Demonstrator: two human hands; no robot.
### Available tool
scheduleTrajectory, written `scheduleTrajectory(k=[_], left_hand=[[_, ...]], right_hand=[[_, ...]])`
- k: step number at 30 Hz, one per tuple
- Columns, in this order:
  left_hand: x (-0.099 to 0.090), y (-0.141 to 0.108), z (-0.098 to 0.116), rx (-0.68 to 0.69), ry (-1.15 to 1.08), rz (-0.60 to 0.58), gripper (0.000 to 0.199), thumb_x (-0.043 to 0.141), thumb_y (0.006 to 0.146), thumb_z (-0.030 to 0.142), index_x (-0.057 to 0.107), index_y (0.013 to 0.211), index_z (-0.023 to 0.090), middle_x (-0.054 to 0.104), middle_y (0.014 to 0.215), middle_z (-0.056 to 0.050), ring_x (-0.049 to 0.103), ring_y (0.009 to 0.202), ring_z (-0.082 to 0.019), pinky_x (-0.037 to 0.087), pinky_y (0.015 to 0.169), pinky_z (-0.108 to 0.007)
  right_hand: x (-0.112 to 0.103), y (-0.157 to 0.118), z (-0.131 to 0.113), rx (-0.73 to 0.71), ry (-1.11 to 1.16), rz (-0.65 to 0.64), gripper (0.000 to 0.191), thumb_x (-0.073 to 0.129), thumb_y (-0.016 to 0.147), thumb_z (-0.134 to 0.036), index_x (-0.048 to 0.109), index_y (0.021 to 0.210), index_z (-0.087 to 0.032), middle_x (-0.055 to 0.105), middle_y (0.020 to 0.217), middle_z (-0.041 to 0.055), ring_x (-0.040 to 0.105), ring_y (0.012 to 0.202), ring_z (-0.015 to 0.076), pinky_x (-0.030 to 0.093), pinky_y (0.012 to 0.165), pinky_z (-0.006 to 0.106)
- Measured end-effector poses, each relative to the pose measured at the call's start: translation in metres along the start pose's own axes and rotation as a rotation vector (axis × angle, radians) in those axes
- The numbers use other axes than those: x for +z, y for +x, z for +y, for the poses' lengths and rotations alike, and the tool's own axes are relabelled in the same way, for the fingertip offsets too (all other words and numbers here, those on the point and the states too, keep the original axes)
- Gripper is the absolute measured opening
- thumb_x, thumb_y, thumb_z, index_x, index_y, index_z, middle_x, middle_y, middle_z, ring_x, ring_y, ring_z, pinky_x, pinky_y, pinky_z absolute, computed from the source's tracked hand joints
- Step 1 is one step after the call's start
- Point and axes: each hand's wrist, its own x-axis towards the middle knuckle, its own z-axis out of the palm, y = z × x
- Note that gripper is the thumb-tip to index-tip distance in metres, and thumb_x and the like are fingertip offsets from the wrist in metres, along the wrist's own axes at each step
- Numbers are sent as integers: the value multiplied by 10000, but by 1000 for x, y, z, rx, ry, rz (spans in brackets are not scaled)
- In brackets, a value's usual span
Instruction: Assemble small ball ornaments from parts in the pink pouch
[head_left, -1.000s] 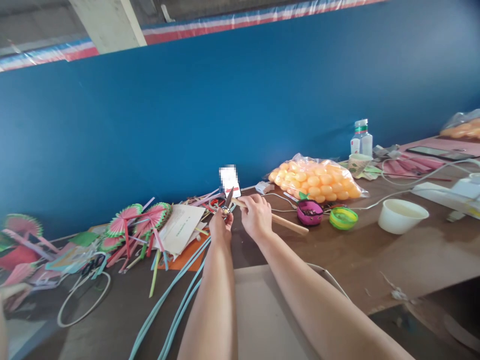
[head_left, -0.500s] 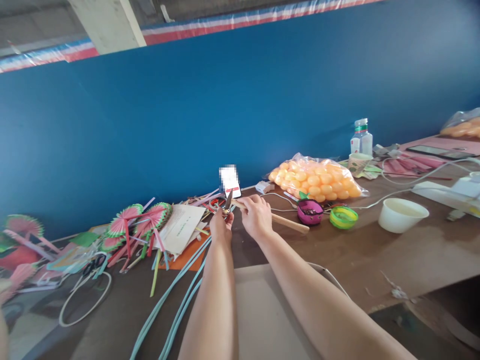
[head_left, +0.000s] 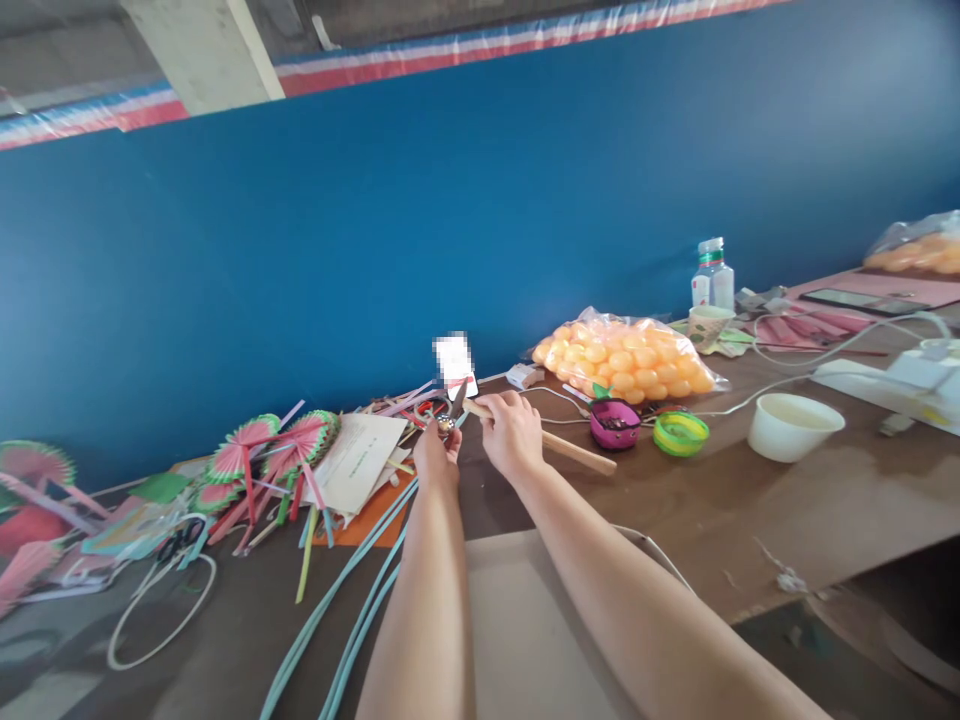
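Note:
My left hand [head_left: 436, 462] is closed around a pointed metal blade [head_left: 458, 402] that stands up from the fist. A shiny, patterned round metal part shows at its base, and the rest of the tool is hidden by my fingers. Just to the right, my right hand [head_left: 513, 436] grips a pale wooden stick [head_left: 581, 453] from above. One end of the stick reaches left toward the blade; whether they touch I cannot tell. The thicker end extends right, over the tabletop. Behind both hands a lit phone [head_left: 454, 366] leans upright, its screen partly blurred.
Pink and green paper fans [head_left: 304, 443], papers [head_left: 358, 460] and pale blue strips [head_left: 341, 600] lie left. Rightward are a bag of orange balls [head_left: 630, 358], a purple bowl [head_left: 613, 424], a green-yellow bowl [head_left: 681, 434], a white tub [head_left: 795, 428] and clear bottles [head_left: 713, 278].
My left hand has shifted slightly left and down, widening the gap to the right hand. The right hand stays on the stick, almost unmoved. The camera view has shifted a little.

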Motion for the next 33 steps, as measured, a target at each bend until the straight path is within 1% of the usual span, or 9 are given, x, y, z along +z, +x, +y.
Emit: scheduleTrajectory(k=[4,10,13,16,19,21,25,29,33], left_hand=[[0,-1,1,25,25,2,92,536,873,194,559,799,146,568,706,-17,559,552,-79,524,545,-197],[-1,-2,-1,31,53,3,80,552,863,200,551,804,146,585,709,-16,573,527,-81,515,500,-187],[-1,-2,-1,5,67,15,90,576,854,215,554,807,142,584,697,-14,572,511,-83,504,480,-184],[0,-2,-2,-12,62,1,84,573,855,210,562,816,136,591,694,-22,583,525,-92,509,493,-194],[1,-3,-2,-43,72,-77,69,561,858,187,575,822,130,598,689,-28,596,550,-103,508,515,-202],[1,-4,-2,-58,79,-145,68,567,854,189,588,827,130,603,688,-26,595,556,-102,502,525,-203],[0,-6,-4,-69,90,-285,82,584,837,195,624,851,124,634,726,-36,595,563,-101,467,513,-195],[-2,-7,-6,-63,102,-443,147,622,800,204,656,915,120,677,819,-60,641,654,-140,490,570,-229],[-2,-9,-5,-62,98,-482,178,646,788,227,661,929,120,688,838,-65,651,686,-154,501,595,-245]], right_hand=[[2,2,6,110,-74,-152,275,576,829,-173,659,1076,-261,608,1051,99,558,992,260,387,817,374],[6,0,8,135,-166,-439,259,555,819,-141,685,1031,-213,628,1097,144,592,1032,299,424,808,408],[10,-1,9,179,-167,-507,268,561,808,-131,698,1025,-211,640,1097,148,599,1037,313,435,814,420],[14,1,12,185,-70,-422,265,595,811,-182,695,1050,-237,633,1116,132,586,1062,313,444,833,428],[19,5,14,166,194,-254,273,615,835,-270,671,1102,-260,625,1113,95,598,1030,251,461,847,377],[23,8,14,162,397,-200,288,618,845,-295,662,1126,-247,628,1092,78,617,961,203,471,845,330],[26,9,12,136,659,-219,390,690,797,-301,644,1178,-230,619,1121,74,634,856,166,489,828,297],[25,8,11,118,714,-210,452,731,761,-289,633,1198,-229,602,1137,74,633,856,167,493,838,312],[23,8,10,115,745,-164,384,726,760,-267,661,1138,-245,603,1100,49,626,798,146,499,822,312]])
